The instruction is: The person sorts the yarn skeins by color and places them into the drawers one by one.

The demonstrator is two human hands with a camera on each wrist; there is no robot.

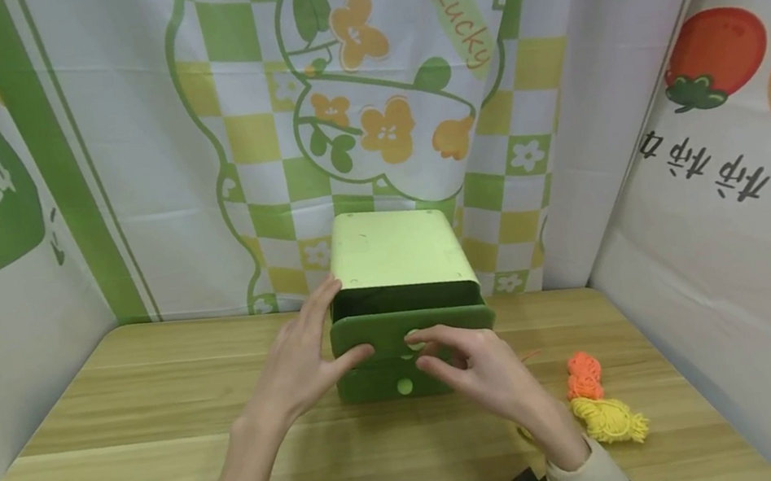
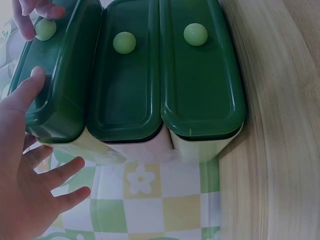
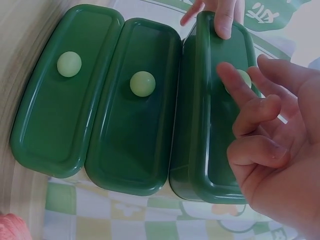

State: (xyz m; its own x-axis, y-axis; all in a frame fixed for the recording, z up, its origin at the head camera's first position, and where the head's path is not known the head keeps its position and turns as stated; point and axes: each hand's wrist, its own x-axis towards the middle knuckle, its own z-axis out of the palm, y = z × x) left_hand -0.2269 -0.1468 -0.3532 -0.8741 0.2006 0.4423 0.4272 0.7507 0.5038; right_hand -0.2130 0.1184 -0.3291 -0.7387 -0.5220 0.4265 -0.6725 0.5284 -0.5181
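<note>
A small green drawer cabinet [image 1: 400, 288] stands toward the back of the wooden tabletop [image 1: 130, 474], against the patterned cloth backdrop, and everything here is placed relative to it.

On the cabinet's left side, the left hand [image 1: 302, 359] is spread wide and holds nothing: its fingers lie along the cabinet's left corner and its thumb presses the front of the top drawer [image 1: 409, 334], which looks like a way of steadying the box so it does not slide.

At the cabinet's front, the top drawer sits pulled partly out, with a dark gap under the pale lid. The right hand [image 1: 473, 368] has its fingers curled at that drawer's pale round knob [image 3: 243, 78], fingertips on or just around it; a firm pinch cannot be confirmed.

The two lower drawers [image 3: 95, 100] sit closed, knobs untouched.

To the cabinet's right, orange yarn [image 1: 584, 374] and yellow yarn [image 1: 609, 418] lie together on the tabletop, near the right wrist.
</note>
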